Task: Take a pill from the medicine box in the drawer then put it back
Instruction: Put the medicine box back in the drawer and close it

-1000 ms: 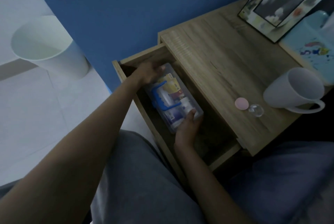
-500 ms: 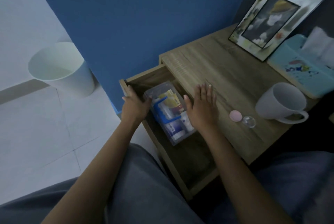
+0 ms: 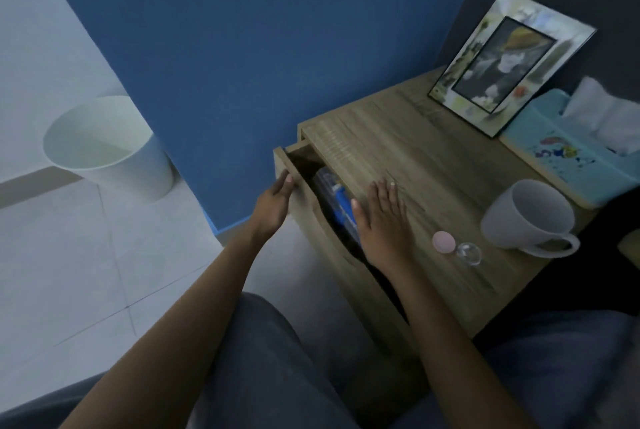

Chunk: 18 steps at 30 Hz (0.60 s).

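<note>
Writing on the medicine box [image 3: 337,201] is too blurred to read; only blue and clear parts show through the narrow gap of the nearly shut drawer [image 3: 313,220]. Left hand [image 3: 275,201] presses flat, fingers extended, against the drawer front, holding nothing. Right hand [image 3: 381,220] lies spread and empty on the wooden nightstand [image 3: 433,165]. Nearby sit a pink cap [image 3: 443,241], a clear small bottle [image 3: 469,253], a white mug [image 3: 530,217], a tissue box [image 3: 575,154] and a picture frame [image 3: 509,61]. A white bin [image 3: 107,148] stands on the floor.

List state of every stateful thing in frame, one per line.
drawer: nearly shut, narrow gap left
medicine box: inside drawer, partly visible
left hand: open, on drawer front
right hand: flat on nightstand top
mug: tipped toward camera, looks empty
bin: empty
</note>
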Tool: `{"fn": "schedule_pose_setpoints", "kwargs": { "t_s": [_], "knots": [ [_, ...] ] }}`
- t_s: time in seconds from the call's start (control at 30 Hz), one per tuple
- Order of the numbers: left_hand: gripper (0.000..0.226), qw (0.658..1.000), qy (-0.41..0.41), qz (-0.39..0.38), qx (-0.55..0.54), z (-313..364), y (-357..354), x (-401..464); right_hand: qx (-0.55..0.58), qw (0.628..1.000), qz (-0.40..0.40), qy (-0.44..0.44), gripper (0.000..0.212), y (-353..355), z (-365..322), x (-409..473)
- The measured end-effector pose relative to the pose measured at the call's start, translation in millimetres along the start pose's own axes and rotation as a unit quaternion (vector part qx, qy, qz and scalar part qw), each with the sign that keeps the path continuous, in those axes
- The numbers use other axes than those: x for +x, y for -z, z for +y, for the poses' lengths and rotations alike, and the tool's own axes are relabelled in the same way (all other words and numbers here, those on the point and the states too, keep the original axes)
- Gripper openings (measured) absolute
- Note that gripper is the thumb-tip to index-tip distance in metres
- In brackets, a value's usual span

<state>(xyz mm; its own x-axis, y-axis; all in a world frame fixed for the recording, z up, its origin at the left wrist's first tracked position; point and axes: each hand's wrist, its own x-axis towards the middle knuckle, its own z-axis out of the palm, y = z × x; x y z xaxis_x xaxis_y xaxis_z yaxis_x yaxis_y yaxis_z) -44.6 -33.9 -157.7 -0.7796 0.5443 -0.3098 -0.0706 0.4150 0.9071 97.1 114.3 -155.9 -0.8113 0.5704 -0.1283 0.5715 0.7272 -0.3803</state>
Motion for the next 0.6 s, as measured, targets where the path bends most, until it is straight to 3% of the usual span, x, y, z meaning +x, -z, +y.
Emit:
{"fn": "schedule_pose_setpoints", "kwargs": {
  "t_s": [0.3, 0.6],
  "knots": [
    [0.075, 0.997, 0.003, -0.07, -0.028, 19.0, -22.8, 32.6, -0.006, 1.0, 0.007, 0.0, 0.069, -2.8, 0.2, 1.2],
    [0.069, 0.993, -0.028, -0.109, 0.043, 24.6, -31.2, 42.9, 0.005, 1.0, 0.0, -0.002, 0.068, -2.8, -1.0, 2.6]
  ]
}}
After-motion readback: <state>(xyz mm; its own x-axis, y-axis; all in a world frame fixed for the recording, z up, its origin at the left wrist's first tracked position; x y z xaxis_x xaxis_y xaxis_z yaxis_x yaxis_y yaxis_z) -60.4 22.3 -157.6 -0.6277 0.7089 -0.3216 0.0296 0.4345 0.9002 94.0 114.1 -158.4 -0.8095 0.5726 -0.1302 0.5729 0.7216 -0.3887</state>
